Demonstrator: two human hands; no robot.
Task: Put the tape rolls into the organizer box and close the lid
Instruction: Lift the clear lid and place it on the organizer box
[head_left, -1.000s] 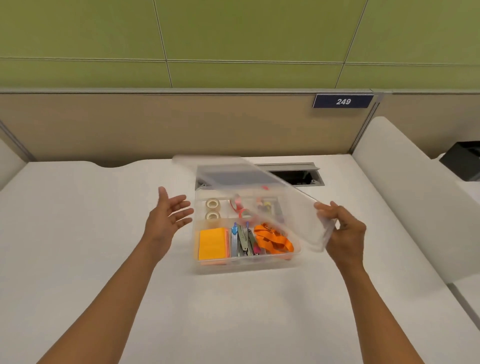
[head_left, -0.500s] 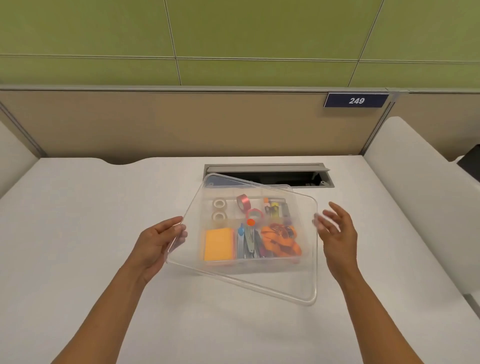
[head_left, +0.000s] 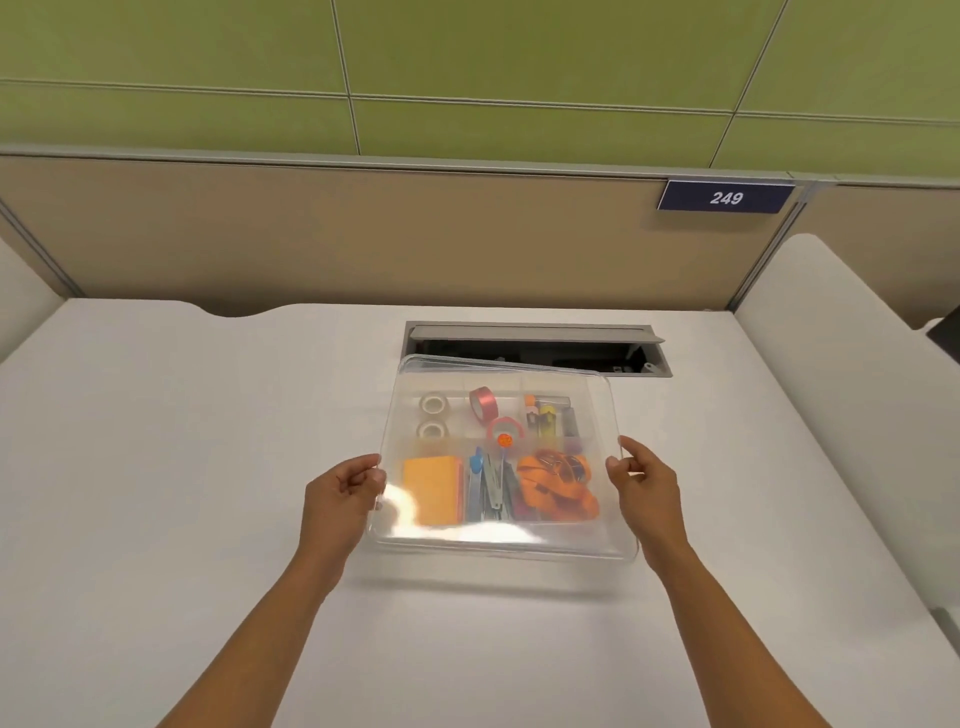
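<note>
A clear plastic lid (head_left: 608, 525) hovers over the clear organizer box (head_left: 415, 364), roughly lined up with it, its near edge still raised. My left hand (head_left: 340, 493) grips the lid's left edge and my right hand (head_left: 641, 480) grips its right edge. Through the lid I see two white tape rolls (head_left: 432, 415) in the back-left compartment and two pink tape rolls (head_left: 491, 413) in the middle back one. Orange sticky notes (head_left: 431, 488), pens and an orange strap lie in the front compartments.
The box stands on a white desk (head_left: 182, 467). An open cable slot (head_left: 535, 351) lies just behind it. A beige partition with a "249" plate (head_left: 725, 197) runs along the back. White dividers flank the desk on both sides.
The lid swung from raised at the right down over the box. My left hand took its left edge, my right hand re-gripped the right edge, and the lid levelled out.
</note>
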